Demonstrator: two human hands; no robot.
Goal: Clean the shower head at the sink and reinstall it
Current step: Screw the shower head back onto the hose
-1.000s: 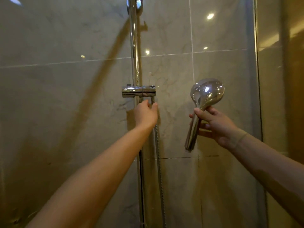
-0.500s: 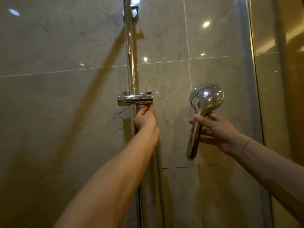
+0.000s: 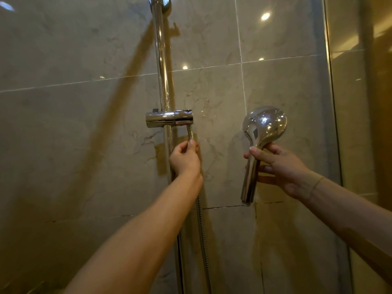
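The chrome shower head (image 3: pixel 264 126) stands upright, detached, its handle running down through my right hand (image 3: pixel 280 168), which grips it at mid-right. A chrome holder bracket (image 3: pixel 169 120) sits on the vertical slide rail (image 3: pixel 162 60). The ribbed metal hose (image 3: pixel 202 234) hangs down from the bracket's right end. My left hand (image 3: pixel 185 160) is closed around the hose just below the bracket, thumb and fingers pinching its upper end. The hose end inside the bracket is hidden.
Glossy beige marble tiles (image 3: pixel 74 134) cover the wall behind the rail. A glass shower panel with a metal edge (image 3: pixel 331 102) stands close to the right of my right hand. The rail's top mount (image 3: pixel 160 1) is at the upper edge.
My left hand has slid down a little from right under the bracket, exposing a short stretch of hose above it. My right hand still holds the shower head in about the same place.
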